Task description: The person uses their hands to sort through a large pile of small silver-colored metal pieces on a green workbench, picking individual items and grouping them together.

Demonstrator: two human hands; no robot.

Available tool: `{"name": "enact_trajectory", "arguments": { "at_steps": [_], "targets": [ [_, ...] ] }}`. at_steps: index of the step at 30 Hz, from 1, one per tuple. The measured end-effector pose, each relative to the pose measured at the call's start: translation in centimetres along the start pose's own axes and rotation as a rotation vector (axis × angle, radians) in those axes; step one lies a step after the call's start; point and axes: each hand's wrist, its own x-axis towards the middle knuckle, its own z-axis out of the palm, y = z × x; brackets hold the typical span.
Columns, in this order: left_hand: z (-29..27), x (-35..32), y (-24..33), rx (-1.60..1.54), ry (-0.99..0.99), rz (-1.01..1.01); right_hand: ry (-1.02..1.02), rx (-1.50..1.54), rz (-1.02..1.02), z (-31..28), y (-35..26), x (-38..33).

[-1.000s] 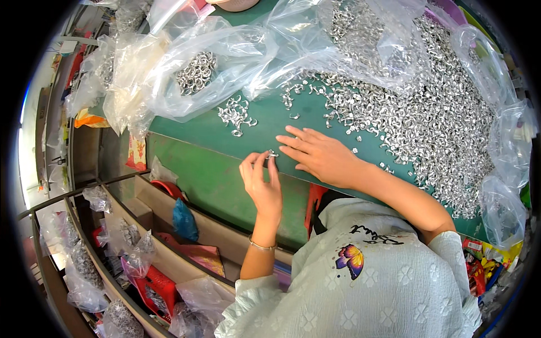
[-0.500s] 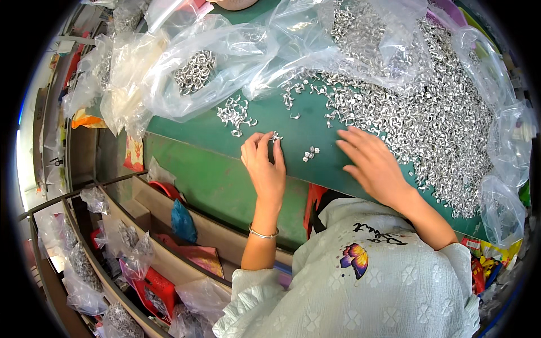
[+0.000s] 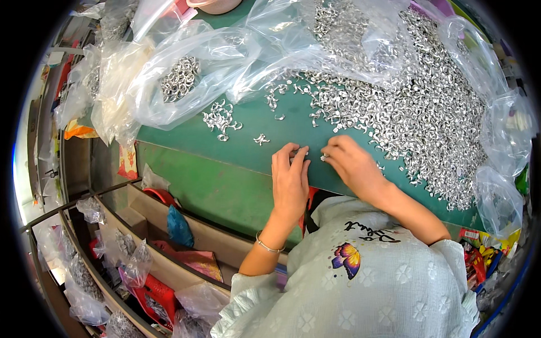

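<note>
Both hands meet at the near edge of the green table [image 3: 242, 121]. Left hand [image 3: 290, 180] lies palm down, fingers curled at the tips, seemingly pinching a small metal piece, though the grip is hidden. Right hand [image 3: 352, 166] sits just beside it, fingertips closed on a tiny silver piece [image 3: 323, 158] held between the two hands. A big heap of silver pieces [image 3: 417, 107] spreads far and right of the hands, so the right hand is nearer to it. One small cluster of pieces [image 3: 221, 118] lies far and left, near a clear plastic bag [image 3: 180, 79] holding more.
</note>
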Motion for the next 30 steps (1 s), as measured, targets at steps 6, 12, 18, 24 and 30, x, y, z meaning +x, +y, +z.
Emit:
{"name": "enact_trajectory", "arguments": {
  "at_steps": [6, 12, 18, 24, 30],
  "targets": [
    [0.7, -0.1, 1.2, -0.063, 0.045, -0.063, 0.093, -0.200, 0.112, -0.4, 0.1, 1.1],
    [1.9, 0.1, 1.8, 0.014, 0.045, -0.077, 0.058, 0.036, 0.096, -0.5, -0.4, 0.3],
    [1.5, -0.1, 1.8, 0.000, 0.089, -0.093, 0.082, -0.239, 0.056, -0.5, 0.7, 1.5],
    [1.9, 0.0, 1.9, 0.055, 0.065, -0.058, 0.085, -0.132, 0.051, -2.1, 1.3, 0.5],
    [3.0, 1.9, 3.5, 0.146, 0.081, 0.001, 0.037, -0.297, 0.038, -1.7, 1.5, 0.8]
  ]
}}
